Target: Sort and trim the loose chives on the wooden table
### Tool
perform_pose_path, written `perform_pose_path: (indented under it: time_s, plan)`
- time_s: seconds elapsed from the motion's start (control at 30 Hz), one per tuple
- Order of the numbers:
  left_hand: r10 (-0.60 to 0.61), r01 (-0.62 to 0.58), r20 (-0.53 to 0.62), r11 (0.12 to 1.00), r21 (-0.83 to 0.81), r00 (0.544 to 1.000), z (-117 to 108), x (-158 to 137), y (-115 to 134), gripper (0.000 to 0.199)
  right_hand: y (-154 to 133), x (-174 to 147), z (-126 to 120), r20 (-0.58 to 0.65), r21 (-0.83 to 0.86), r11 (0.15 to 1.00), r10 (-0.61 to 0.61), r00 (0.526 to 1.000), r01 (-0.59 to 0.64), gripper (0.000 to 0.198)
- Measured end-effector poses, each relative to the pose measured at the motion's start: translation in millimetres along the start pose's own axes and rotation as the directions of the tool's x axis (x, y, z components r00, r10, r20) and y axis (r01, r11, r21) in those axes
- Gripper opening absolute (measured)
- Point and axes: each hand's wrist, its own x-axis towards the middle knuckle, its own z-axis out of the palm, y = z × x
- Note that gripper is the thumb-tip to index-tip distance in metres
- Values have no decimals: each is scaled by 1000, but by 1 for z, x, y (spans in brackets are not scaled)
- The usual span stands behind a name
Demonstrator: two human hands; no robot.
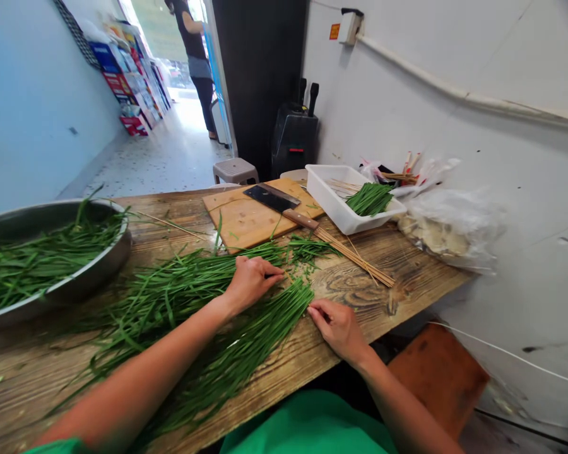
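Note:
A bundle of garlic chives (260,337) lies on the wooden table in front of me, its cut ends lined up to the right. My left hand (253,282) is closed in a pinch above the far side of these ends; whatever sits between its fingertips is too small to make out. At the near corner of the same ends, my right hand (338,326) has its fingers curled together, touching the outermost stalks, and their contents are hidden. Behind my left hand spreads a looser pile of chives (175,280). Short trimmings (307,249) lie beyond it.
A cleaver (277,200) rests on a cutting board (236,217), beside bamboo skewers (355,255). A white tray (326,195) holds chives and skewers. Left stands a metal basin (123,233) of greens; right, a plastic bag (449,227). A person (199,63) stands by the doorway.

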Motion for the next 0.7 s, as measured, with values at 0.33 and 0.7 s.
perform_pose_path:
  time_s: [0.33, 0.7]
  plan:
    - [179, -173, -38, 976, 133, 983, -37, 8, 0, 21, 2, -2, 2, -47, -13, 999, 49, 998, -50, 20]
    - [138, -106, -77, 941, 322, 987, 3, 9, -8, 22, 4, -2, 4, -41, -4, 998, 63, 997, -63, 19]
